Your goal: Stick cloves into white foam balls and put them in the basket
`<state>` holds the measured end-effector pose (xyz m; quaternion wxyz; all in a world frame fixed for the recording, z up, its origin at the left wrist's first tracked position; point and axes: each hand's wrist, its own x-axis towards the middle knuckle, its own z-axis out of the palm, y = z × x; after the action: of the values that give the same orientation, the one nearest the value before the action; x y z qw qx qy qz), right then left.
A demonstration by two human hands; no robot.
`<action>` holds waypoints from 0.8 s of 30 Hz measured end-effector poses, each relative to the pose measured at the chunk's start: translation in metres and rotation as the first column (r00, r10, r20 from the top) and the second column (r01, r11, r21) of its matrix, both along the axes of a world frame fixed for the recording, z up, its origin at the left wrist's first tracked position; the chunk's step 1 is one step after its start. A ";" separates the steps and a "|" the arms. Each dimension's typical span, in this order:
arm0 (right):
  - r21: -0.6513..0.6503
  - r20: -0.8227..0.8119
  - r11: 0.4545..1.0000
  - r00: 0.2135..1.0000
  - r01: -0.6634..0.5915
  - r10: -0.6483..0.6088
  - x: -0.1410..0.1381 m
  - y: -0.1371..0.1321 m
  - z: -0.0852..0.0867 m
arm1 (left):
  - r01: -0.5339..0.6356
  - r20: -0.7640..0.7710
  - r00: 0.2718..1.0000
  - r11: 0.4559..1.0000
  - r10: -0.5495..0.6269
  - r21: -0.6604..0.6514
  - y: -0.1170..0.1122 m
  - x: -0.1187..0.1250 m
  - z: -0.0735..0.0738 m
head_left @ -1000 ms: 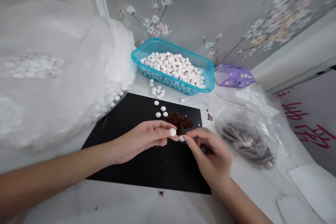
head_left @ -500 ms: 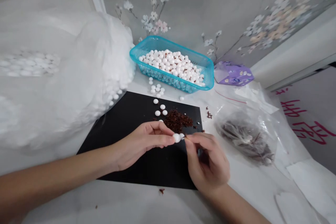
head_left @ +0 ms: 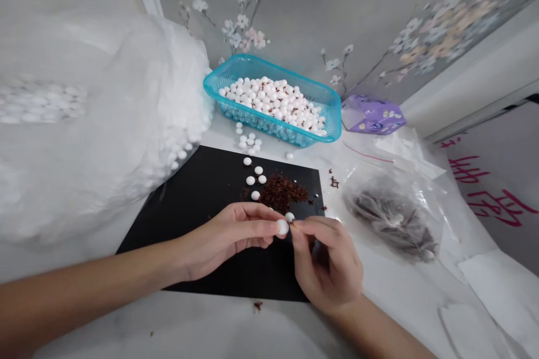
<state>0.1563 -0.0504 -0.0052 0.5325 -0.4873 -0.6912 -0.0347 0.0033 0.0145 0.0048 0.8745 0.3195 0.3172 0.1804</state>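
Note:
My left hand (head_left: 231,235) is closed in a pinch on a white ball (head_left: 282,227) above the black mat (head_left: 227,283). Close against that ball, my right hand (head_left: 330,263) has thumb and index finger pressed together on a tiny dark brown piece, mostly covered by the fingertips. A second white ball (head_left: 289,217) shows just beyond the fingertips, apparently on the mat. Behind my hands lies a heap of small reddish-brown pieces (head_left: 282,192), with several white balls (head_left: 250,180) to its left.
A turquoise basket (head_left: 273,122) at the back holds many white balls with brown bits. To the left bulges a big translucent bag (head_left: 105,123) of white balls. On the right are a clear bag of dark pieces (head_left: 391,219) and a purple packet (head_left: 373,115).
My left hand's ball has tilted and dropped slightly, opening a gap to the ball behind it. My right fingertips have come in closer to the held ball. The view has shifted slightly.

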 end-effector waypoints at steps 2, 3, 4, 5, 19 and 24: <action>0.006 -0.001 1.000 1.000 -0.001 0.001 0.000 0.000 -0.001 | 0.000 -0.008 1.000 1.000 0.000 0.001 0.000 0.000 0.000; 0.009 -0.005 1.000 1.000 -0.003 0.003 0.000 0.000 -0.002 | -0.002 -0.009 1.000 1.000 0.002 0.000 0.000 0.000 0.000; 0.007 -0.010 1.000 1.000 -0.006 0.006 0.000 -0.001 -0.002 | -0.002 -0.008 1.000 1.000 0.002 -0.002 0.000 0.000 0.000; 0.001 -0.013 1.000 1.000 -0.009 0.009 -0.001 -0.001 -0.003 | -0.004 -0.005 1.000 1.000 0.004 -0.004 0.001 0.000 0.000; -0.023 -0.009 0.999 1.000 -0.023 0.023 -0.001 0.001 -0.002 | -0.012 0.017 1.000 1.000 0.012 -0.002 0.000 -0.001 -0.001; -0.042 -0.033 0.996 0.997 -0.075 0.073 0.001 0.000 -0.003 | -0.014 -0.005 1.000 1.000 0.014 0.001 0.000 -0.001 -0.003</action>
<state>0.1573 -0.0502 -0.0084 0.5337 -0.4732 -0.7008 0.0077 0.0020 0.0141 0.0022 0.8721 0.3183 0.3217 0.1859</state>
